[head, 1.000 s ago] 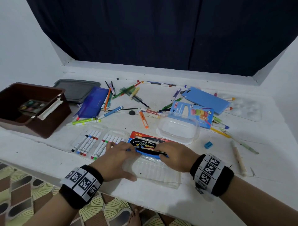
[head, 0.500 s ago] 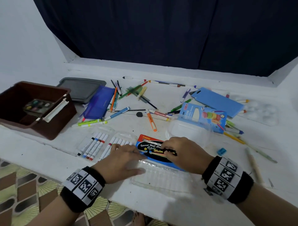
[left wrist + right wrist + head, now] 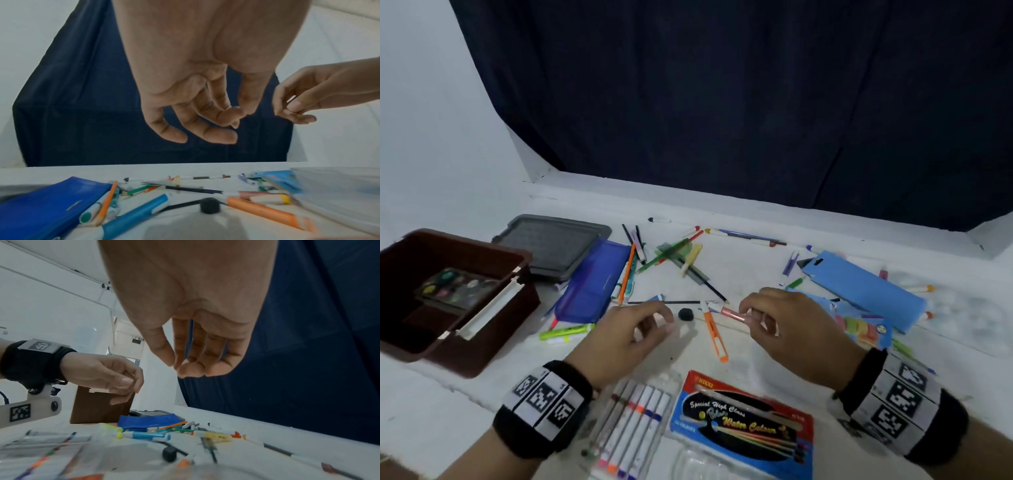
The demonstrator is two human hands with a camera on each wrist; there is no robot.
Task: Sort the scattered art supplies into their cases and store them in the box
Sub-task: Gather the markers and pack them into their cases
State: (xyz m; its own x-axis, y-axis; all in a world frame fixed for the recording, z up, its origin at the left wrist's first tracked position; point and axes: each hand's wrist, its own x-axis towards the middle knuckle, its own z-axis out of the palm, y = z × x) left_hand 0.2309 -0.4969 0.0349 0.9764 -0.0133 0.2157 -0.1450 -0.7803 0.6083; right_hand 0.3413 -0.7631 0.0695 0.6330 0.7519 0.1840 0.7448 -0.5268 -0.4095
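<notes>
Right hand (image 3: 787,329) lifts a pink pen (image 3: 734,314)
Its fingers pinch the pen; left hand (image 3: 619,337) hovers, fingers loosely curled, holding nothing.

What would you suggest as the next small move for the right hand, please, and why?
Probably lower the right hand and pinch the pink marker lying just under its fingertips: the wrist views show that hand above the table with nothing clearly in its grip, while the left hand hovers loosely curled and holds nothing.
</notes>
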